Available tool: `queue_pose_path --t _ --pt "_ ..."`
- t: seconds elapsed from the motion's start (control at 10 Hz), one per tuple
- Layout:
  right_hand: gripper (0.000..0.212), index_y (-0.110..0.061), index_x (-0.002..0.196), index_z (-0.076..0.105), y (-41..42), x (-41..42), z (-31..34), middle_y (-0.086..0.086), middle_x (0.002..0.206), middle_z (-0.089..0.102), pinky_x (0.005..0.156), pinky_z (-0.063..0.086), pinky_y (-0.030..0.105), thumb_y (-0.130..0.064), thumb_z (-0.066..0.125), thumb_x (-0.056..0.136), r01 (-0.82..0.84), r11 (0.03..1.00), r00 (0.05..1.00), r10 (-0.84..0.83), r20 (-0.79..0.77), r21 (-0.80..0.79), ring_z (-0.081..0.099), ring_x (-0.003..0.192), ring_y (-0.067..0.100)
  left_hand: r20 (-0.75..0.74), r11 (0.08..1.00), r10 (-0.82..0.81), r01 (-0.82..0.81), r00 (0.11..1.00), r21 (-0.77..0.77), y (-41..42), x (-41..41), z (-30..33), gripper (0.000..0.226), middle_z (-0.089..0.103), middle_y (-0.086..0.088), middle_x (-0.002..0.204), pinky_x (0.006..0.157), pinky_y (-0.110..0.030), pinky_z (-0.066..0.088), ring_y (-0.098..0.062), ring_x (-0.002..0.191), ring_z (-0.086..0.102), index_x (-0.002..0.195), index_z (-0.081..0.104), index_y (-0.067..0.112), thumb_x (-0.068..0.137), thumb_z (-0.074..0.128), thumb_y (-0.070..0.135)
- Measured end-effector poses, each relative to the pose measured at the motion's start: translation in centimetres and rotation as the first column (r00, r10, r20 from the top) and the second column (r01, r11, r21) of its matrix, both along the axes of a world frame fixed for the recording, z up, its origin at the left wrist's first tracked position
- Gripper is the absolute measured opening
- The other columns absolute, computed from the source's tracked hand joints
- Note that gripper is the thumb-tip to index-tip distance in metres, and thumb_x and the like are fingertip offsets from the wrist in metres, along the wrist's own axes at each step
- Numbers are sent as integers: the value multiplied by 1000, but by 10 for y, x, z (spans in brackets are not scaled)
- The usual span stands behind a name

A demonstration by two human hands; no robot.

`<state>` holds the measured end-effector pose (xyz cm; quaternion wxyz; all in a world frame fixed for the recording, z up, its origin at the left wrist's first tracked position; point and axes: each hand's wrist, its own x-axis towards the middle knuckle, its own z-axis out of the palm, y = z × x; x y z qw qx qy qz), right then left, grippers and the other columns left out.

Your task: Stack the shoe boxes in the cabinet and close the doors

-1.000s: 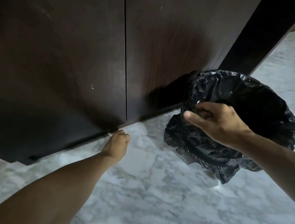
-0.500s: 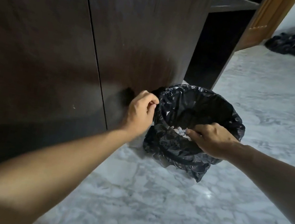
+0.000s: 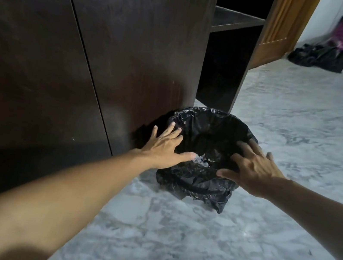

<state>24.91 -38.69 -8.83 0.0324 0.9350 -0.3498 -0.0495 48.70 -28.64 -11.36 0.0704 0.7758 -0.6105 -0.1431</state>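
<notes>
At far left, the dark wooden cabinet doors (image 3: 83, 51) are seen shut, a thin seam dividing them; no shoe boxes are in view, and whether any are behind the doors cannot be told. The left hand (image 3: 163, 146) is held open with fingers spread, no longer pinched at the bag's edge as half a second ago. Just beside the cabinet, a bin lined with a black plastic bag (image 3: 196, 179) is stood on the marble floor (image 3: 237, 243), with pale crumpled scraps (image 3: 202, 159) at its bottom. The right hand (image 3: 254, 171) has likewise been released from the rim and is spread, empty. No writing can be read.
</notes>
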Motion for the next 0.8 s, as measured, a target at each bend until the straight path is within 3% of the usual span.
queue_pose_path --t 0.1,0.2,0.3,0.4,0.6,0.8 --pt "97 -14 125 49 2 0 -3 17 160 5 107 35 56 -87 23 66 196 974 981 -196 -9 113 13 144 39 26 999 -34 33 999 31 0 1 -4 107 -7 0 164 116 -53 -15 -13 146 -24 155 14 13 78 35 84" --pt "82 -10 118 49 1 2 -2 23 160 1 105 41 49 -79 37 76 274 933 960 -280 -9 233 37 135 41 44 998 -42 41 998 37 -3 -1 -7 111 -11 -1 163 116 -52 -14 -14 145 -28 155 9 12 76 39 84" --pt "78 -8 116 51 -3 3 2 27 157 8 97 45 45 -76 37 81 260 943 965 -259 -34 210 53 120 41 38 998 -38 36 999 52 -5 -2 -4 110 -14 -3 163 117 -50 -14 -15 144 -30 155 8 11 78 39 83" --pt "79 -9 119 52 -8 5 5 27 156 12 97 44 45 -76 35 82 259 947 966 -253 -57 190 53 120 41 49 997 -19 15 999 80 -10 -4 -1 110 -18 -3 162 117 -50 -15 -16 143 -32 156 6 12 78 40 82" --pt "72 -17 128 47 -18 10 3 16 162 -6 101 41 44 -75 33 87 325 923 945 -314 -85 205 45 130 36 33 996 39 -42 999 79 -21 -9 4 113 -21 -3 161 115 -53 -16 -17 144 -31 155 1 13 76 44 82" --pt "70 -21 139 40 -18 11 8 11 163 1 104 38 45 -70 35 90 330 923 944 -324 -61 198 38 136 35 58 995 89 -91 994 41 -25 -18 10 114 -16 -6 162 116 -56 -12 -22 147 -23 155 0 14 76 50 79"
